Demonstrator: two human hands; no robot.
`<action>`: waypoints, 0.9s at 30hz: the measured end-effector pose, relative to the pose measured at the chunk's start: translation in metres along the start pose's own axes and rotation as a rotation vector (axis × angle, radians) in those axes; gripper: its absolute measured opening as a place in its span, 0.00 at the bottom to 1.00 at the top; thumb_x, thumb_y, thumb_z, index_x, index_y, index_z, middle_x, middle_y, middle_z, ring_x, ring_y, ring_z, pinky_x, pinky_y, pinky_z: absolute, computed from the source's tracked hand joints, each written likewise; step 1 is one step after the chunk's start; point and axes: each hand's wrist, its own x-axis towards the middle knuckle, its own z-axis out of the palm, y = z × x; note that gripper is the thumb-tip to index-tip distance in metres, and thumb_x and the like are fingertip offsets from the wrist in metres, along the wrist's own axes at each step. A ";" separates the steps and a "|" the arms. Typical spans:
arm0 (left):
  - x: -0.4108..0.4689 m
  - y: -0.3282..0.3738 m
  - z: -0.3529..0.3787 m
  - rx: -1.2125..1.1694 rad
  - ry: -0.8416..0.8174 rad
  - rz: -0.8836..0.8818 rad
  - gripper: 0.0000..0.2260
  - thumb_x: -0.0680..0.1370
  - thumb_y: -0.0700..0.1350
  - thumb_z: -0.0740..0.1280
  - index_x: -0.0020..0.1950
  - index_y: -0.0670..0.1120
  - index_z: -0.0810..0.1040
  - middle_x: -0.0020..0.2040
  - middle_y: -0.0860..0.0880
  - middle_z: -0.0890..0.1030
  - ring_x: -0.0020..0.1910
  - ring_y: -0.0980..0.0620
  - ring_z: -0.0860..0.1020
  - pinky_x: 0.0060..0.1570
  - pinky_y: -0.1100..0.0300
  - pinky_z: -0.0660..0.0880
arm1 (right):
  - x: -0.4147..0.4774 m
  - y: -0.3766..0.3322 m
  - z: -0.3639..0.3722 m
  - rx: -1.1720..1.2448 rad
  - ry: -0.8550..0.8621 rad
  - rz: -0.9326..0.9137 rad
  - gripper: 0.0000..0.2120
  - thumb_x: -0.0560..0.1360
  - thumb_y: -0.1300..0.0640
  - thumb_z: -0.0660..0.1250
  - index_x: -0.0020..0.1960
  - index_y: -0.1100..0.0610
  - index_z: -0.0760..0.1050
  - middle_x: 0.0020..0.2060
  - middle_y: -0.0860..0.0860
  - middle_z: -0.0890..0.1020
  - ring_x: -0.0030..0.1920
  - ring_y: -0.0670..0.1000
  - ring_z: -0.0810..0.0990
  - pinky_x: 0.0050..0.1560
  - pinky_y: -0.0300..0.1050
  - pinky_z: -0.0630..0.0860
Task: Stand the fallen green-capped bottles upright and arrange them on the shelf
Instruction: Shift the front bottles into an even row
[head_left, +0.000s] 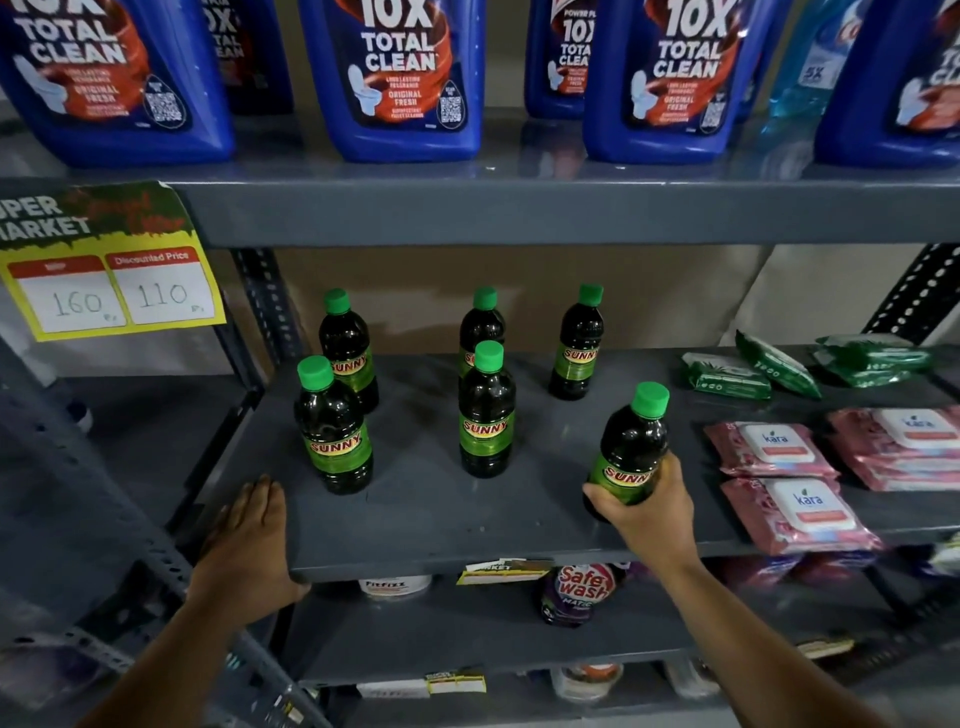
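Several dark bottles with green caps and "SUNNY" labels stand upright on the grey middle shelf (426, 514). Two are at the left, one in front (332, 426) and one behind (347, 345). Two stand in the middle, a front one (487, 410) and a back one (481, 322). Another stands at the back right (577, 343). My right hand (652, 506) grips the lower body of a further bottle (631, 447) at the front right, slightly tilted, its base at the shelf surface. My left hand (249, 540) lies flat on the shelf's front left corner, holding nothing.
Pink "kara" wipe packs (795, 483) and green packets (769, 371) lie on the same shelf to the right. Large blue cleaner jugs (400, 78) fill the shelf above. A yellow price sign (109, 270) hangs at the left. Other products sit on the shelf below.
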 end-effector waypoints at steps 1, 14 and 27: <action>0.000 0.000 0.000 -0.005 0.000 -0.001 0.60 0.60 0.64 0.73 0.76 0.42 0.40 0.79 0.43 0.43 0.77 0.45 0.43 0.76 0.48 0.46 | -0.001 0.000 0.000 0.000 0.003 0.002 0.38 0.58 0.51 0.82 0.62 0.54 0.68 0.51 0.50 0.79 0.50 0.50 0.79 0.51 0.45 0.74; 0.000 0.000 0.003 -0.012 0.016 0.005 0.60 0.60 0.65 0.73 0.76 0.41 0.40 0.79 0.42 0.45 0.77 0.45 0.44 0.76 0.48 0.47 | -0.015 0.004 0.000 -0.009 0.075 -0.069 0.44 0.58 0.45 0.80 0.67 0.53 0.63 0.61 0.53 0.73 0.63 0.54 0.72 0.63 0.53 0.70; -0.003 0.001 -0.001 0.000 0.040 0.029 0.59 0.61 0.64 0.73 0.76 0.41 0.40 0.79 0.42 0.45 0.77 0.45 0.45 0.76 0.50 0.46 | -0.060 -0.019 0.050 0.044 0.509 -0.248 0.40 0.54 0.50 0.80 0.58 0.53 0.61 0.56 0.49 0.63 0.59 0.64 0.66 0.61 0.57 0.64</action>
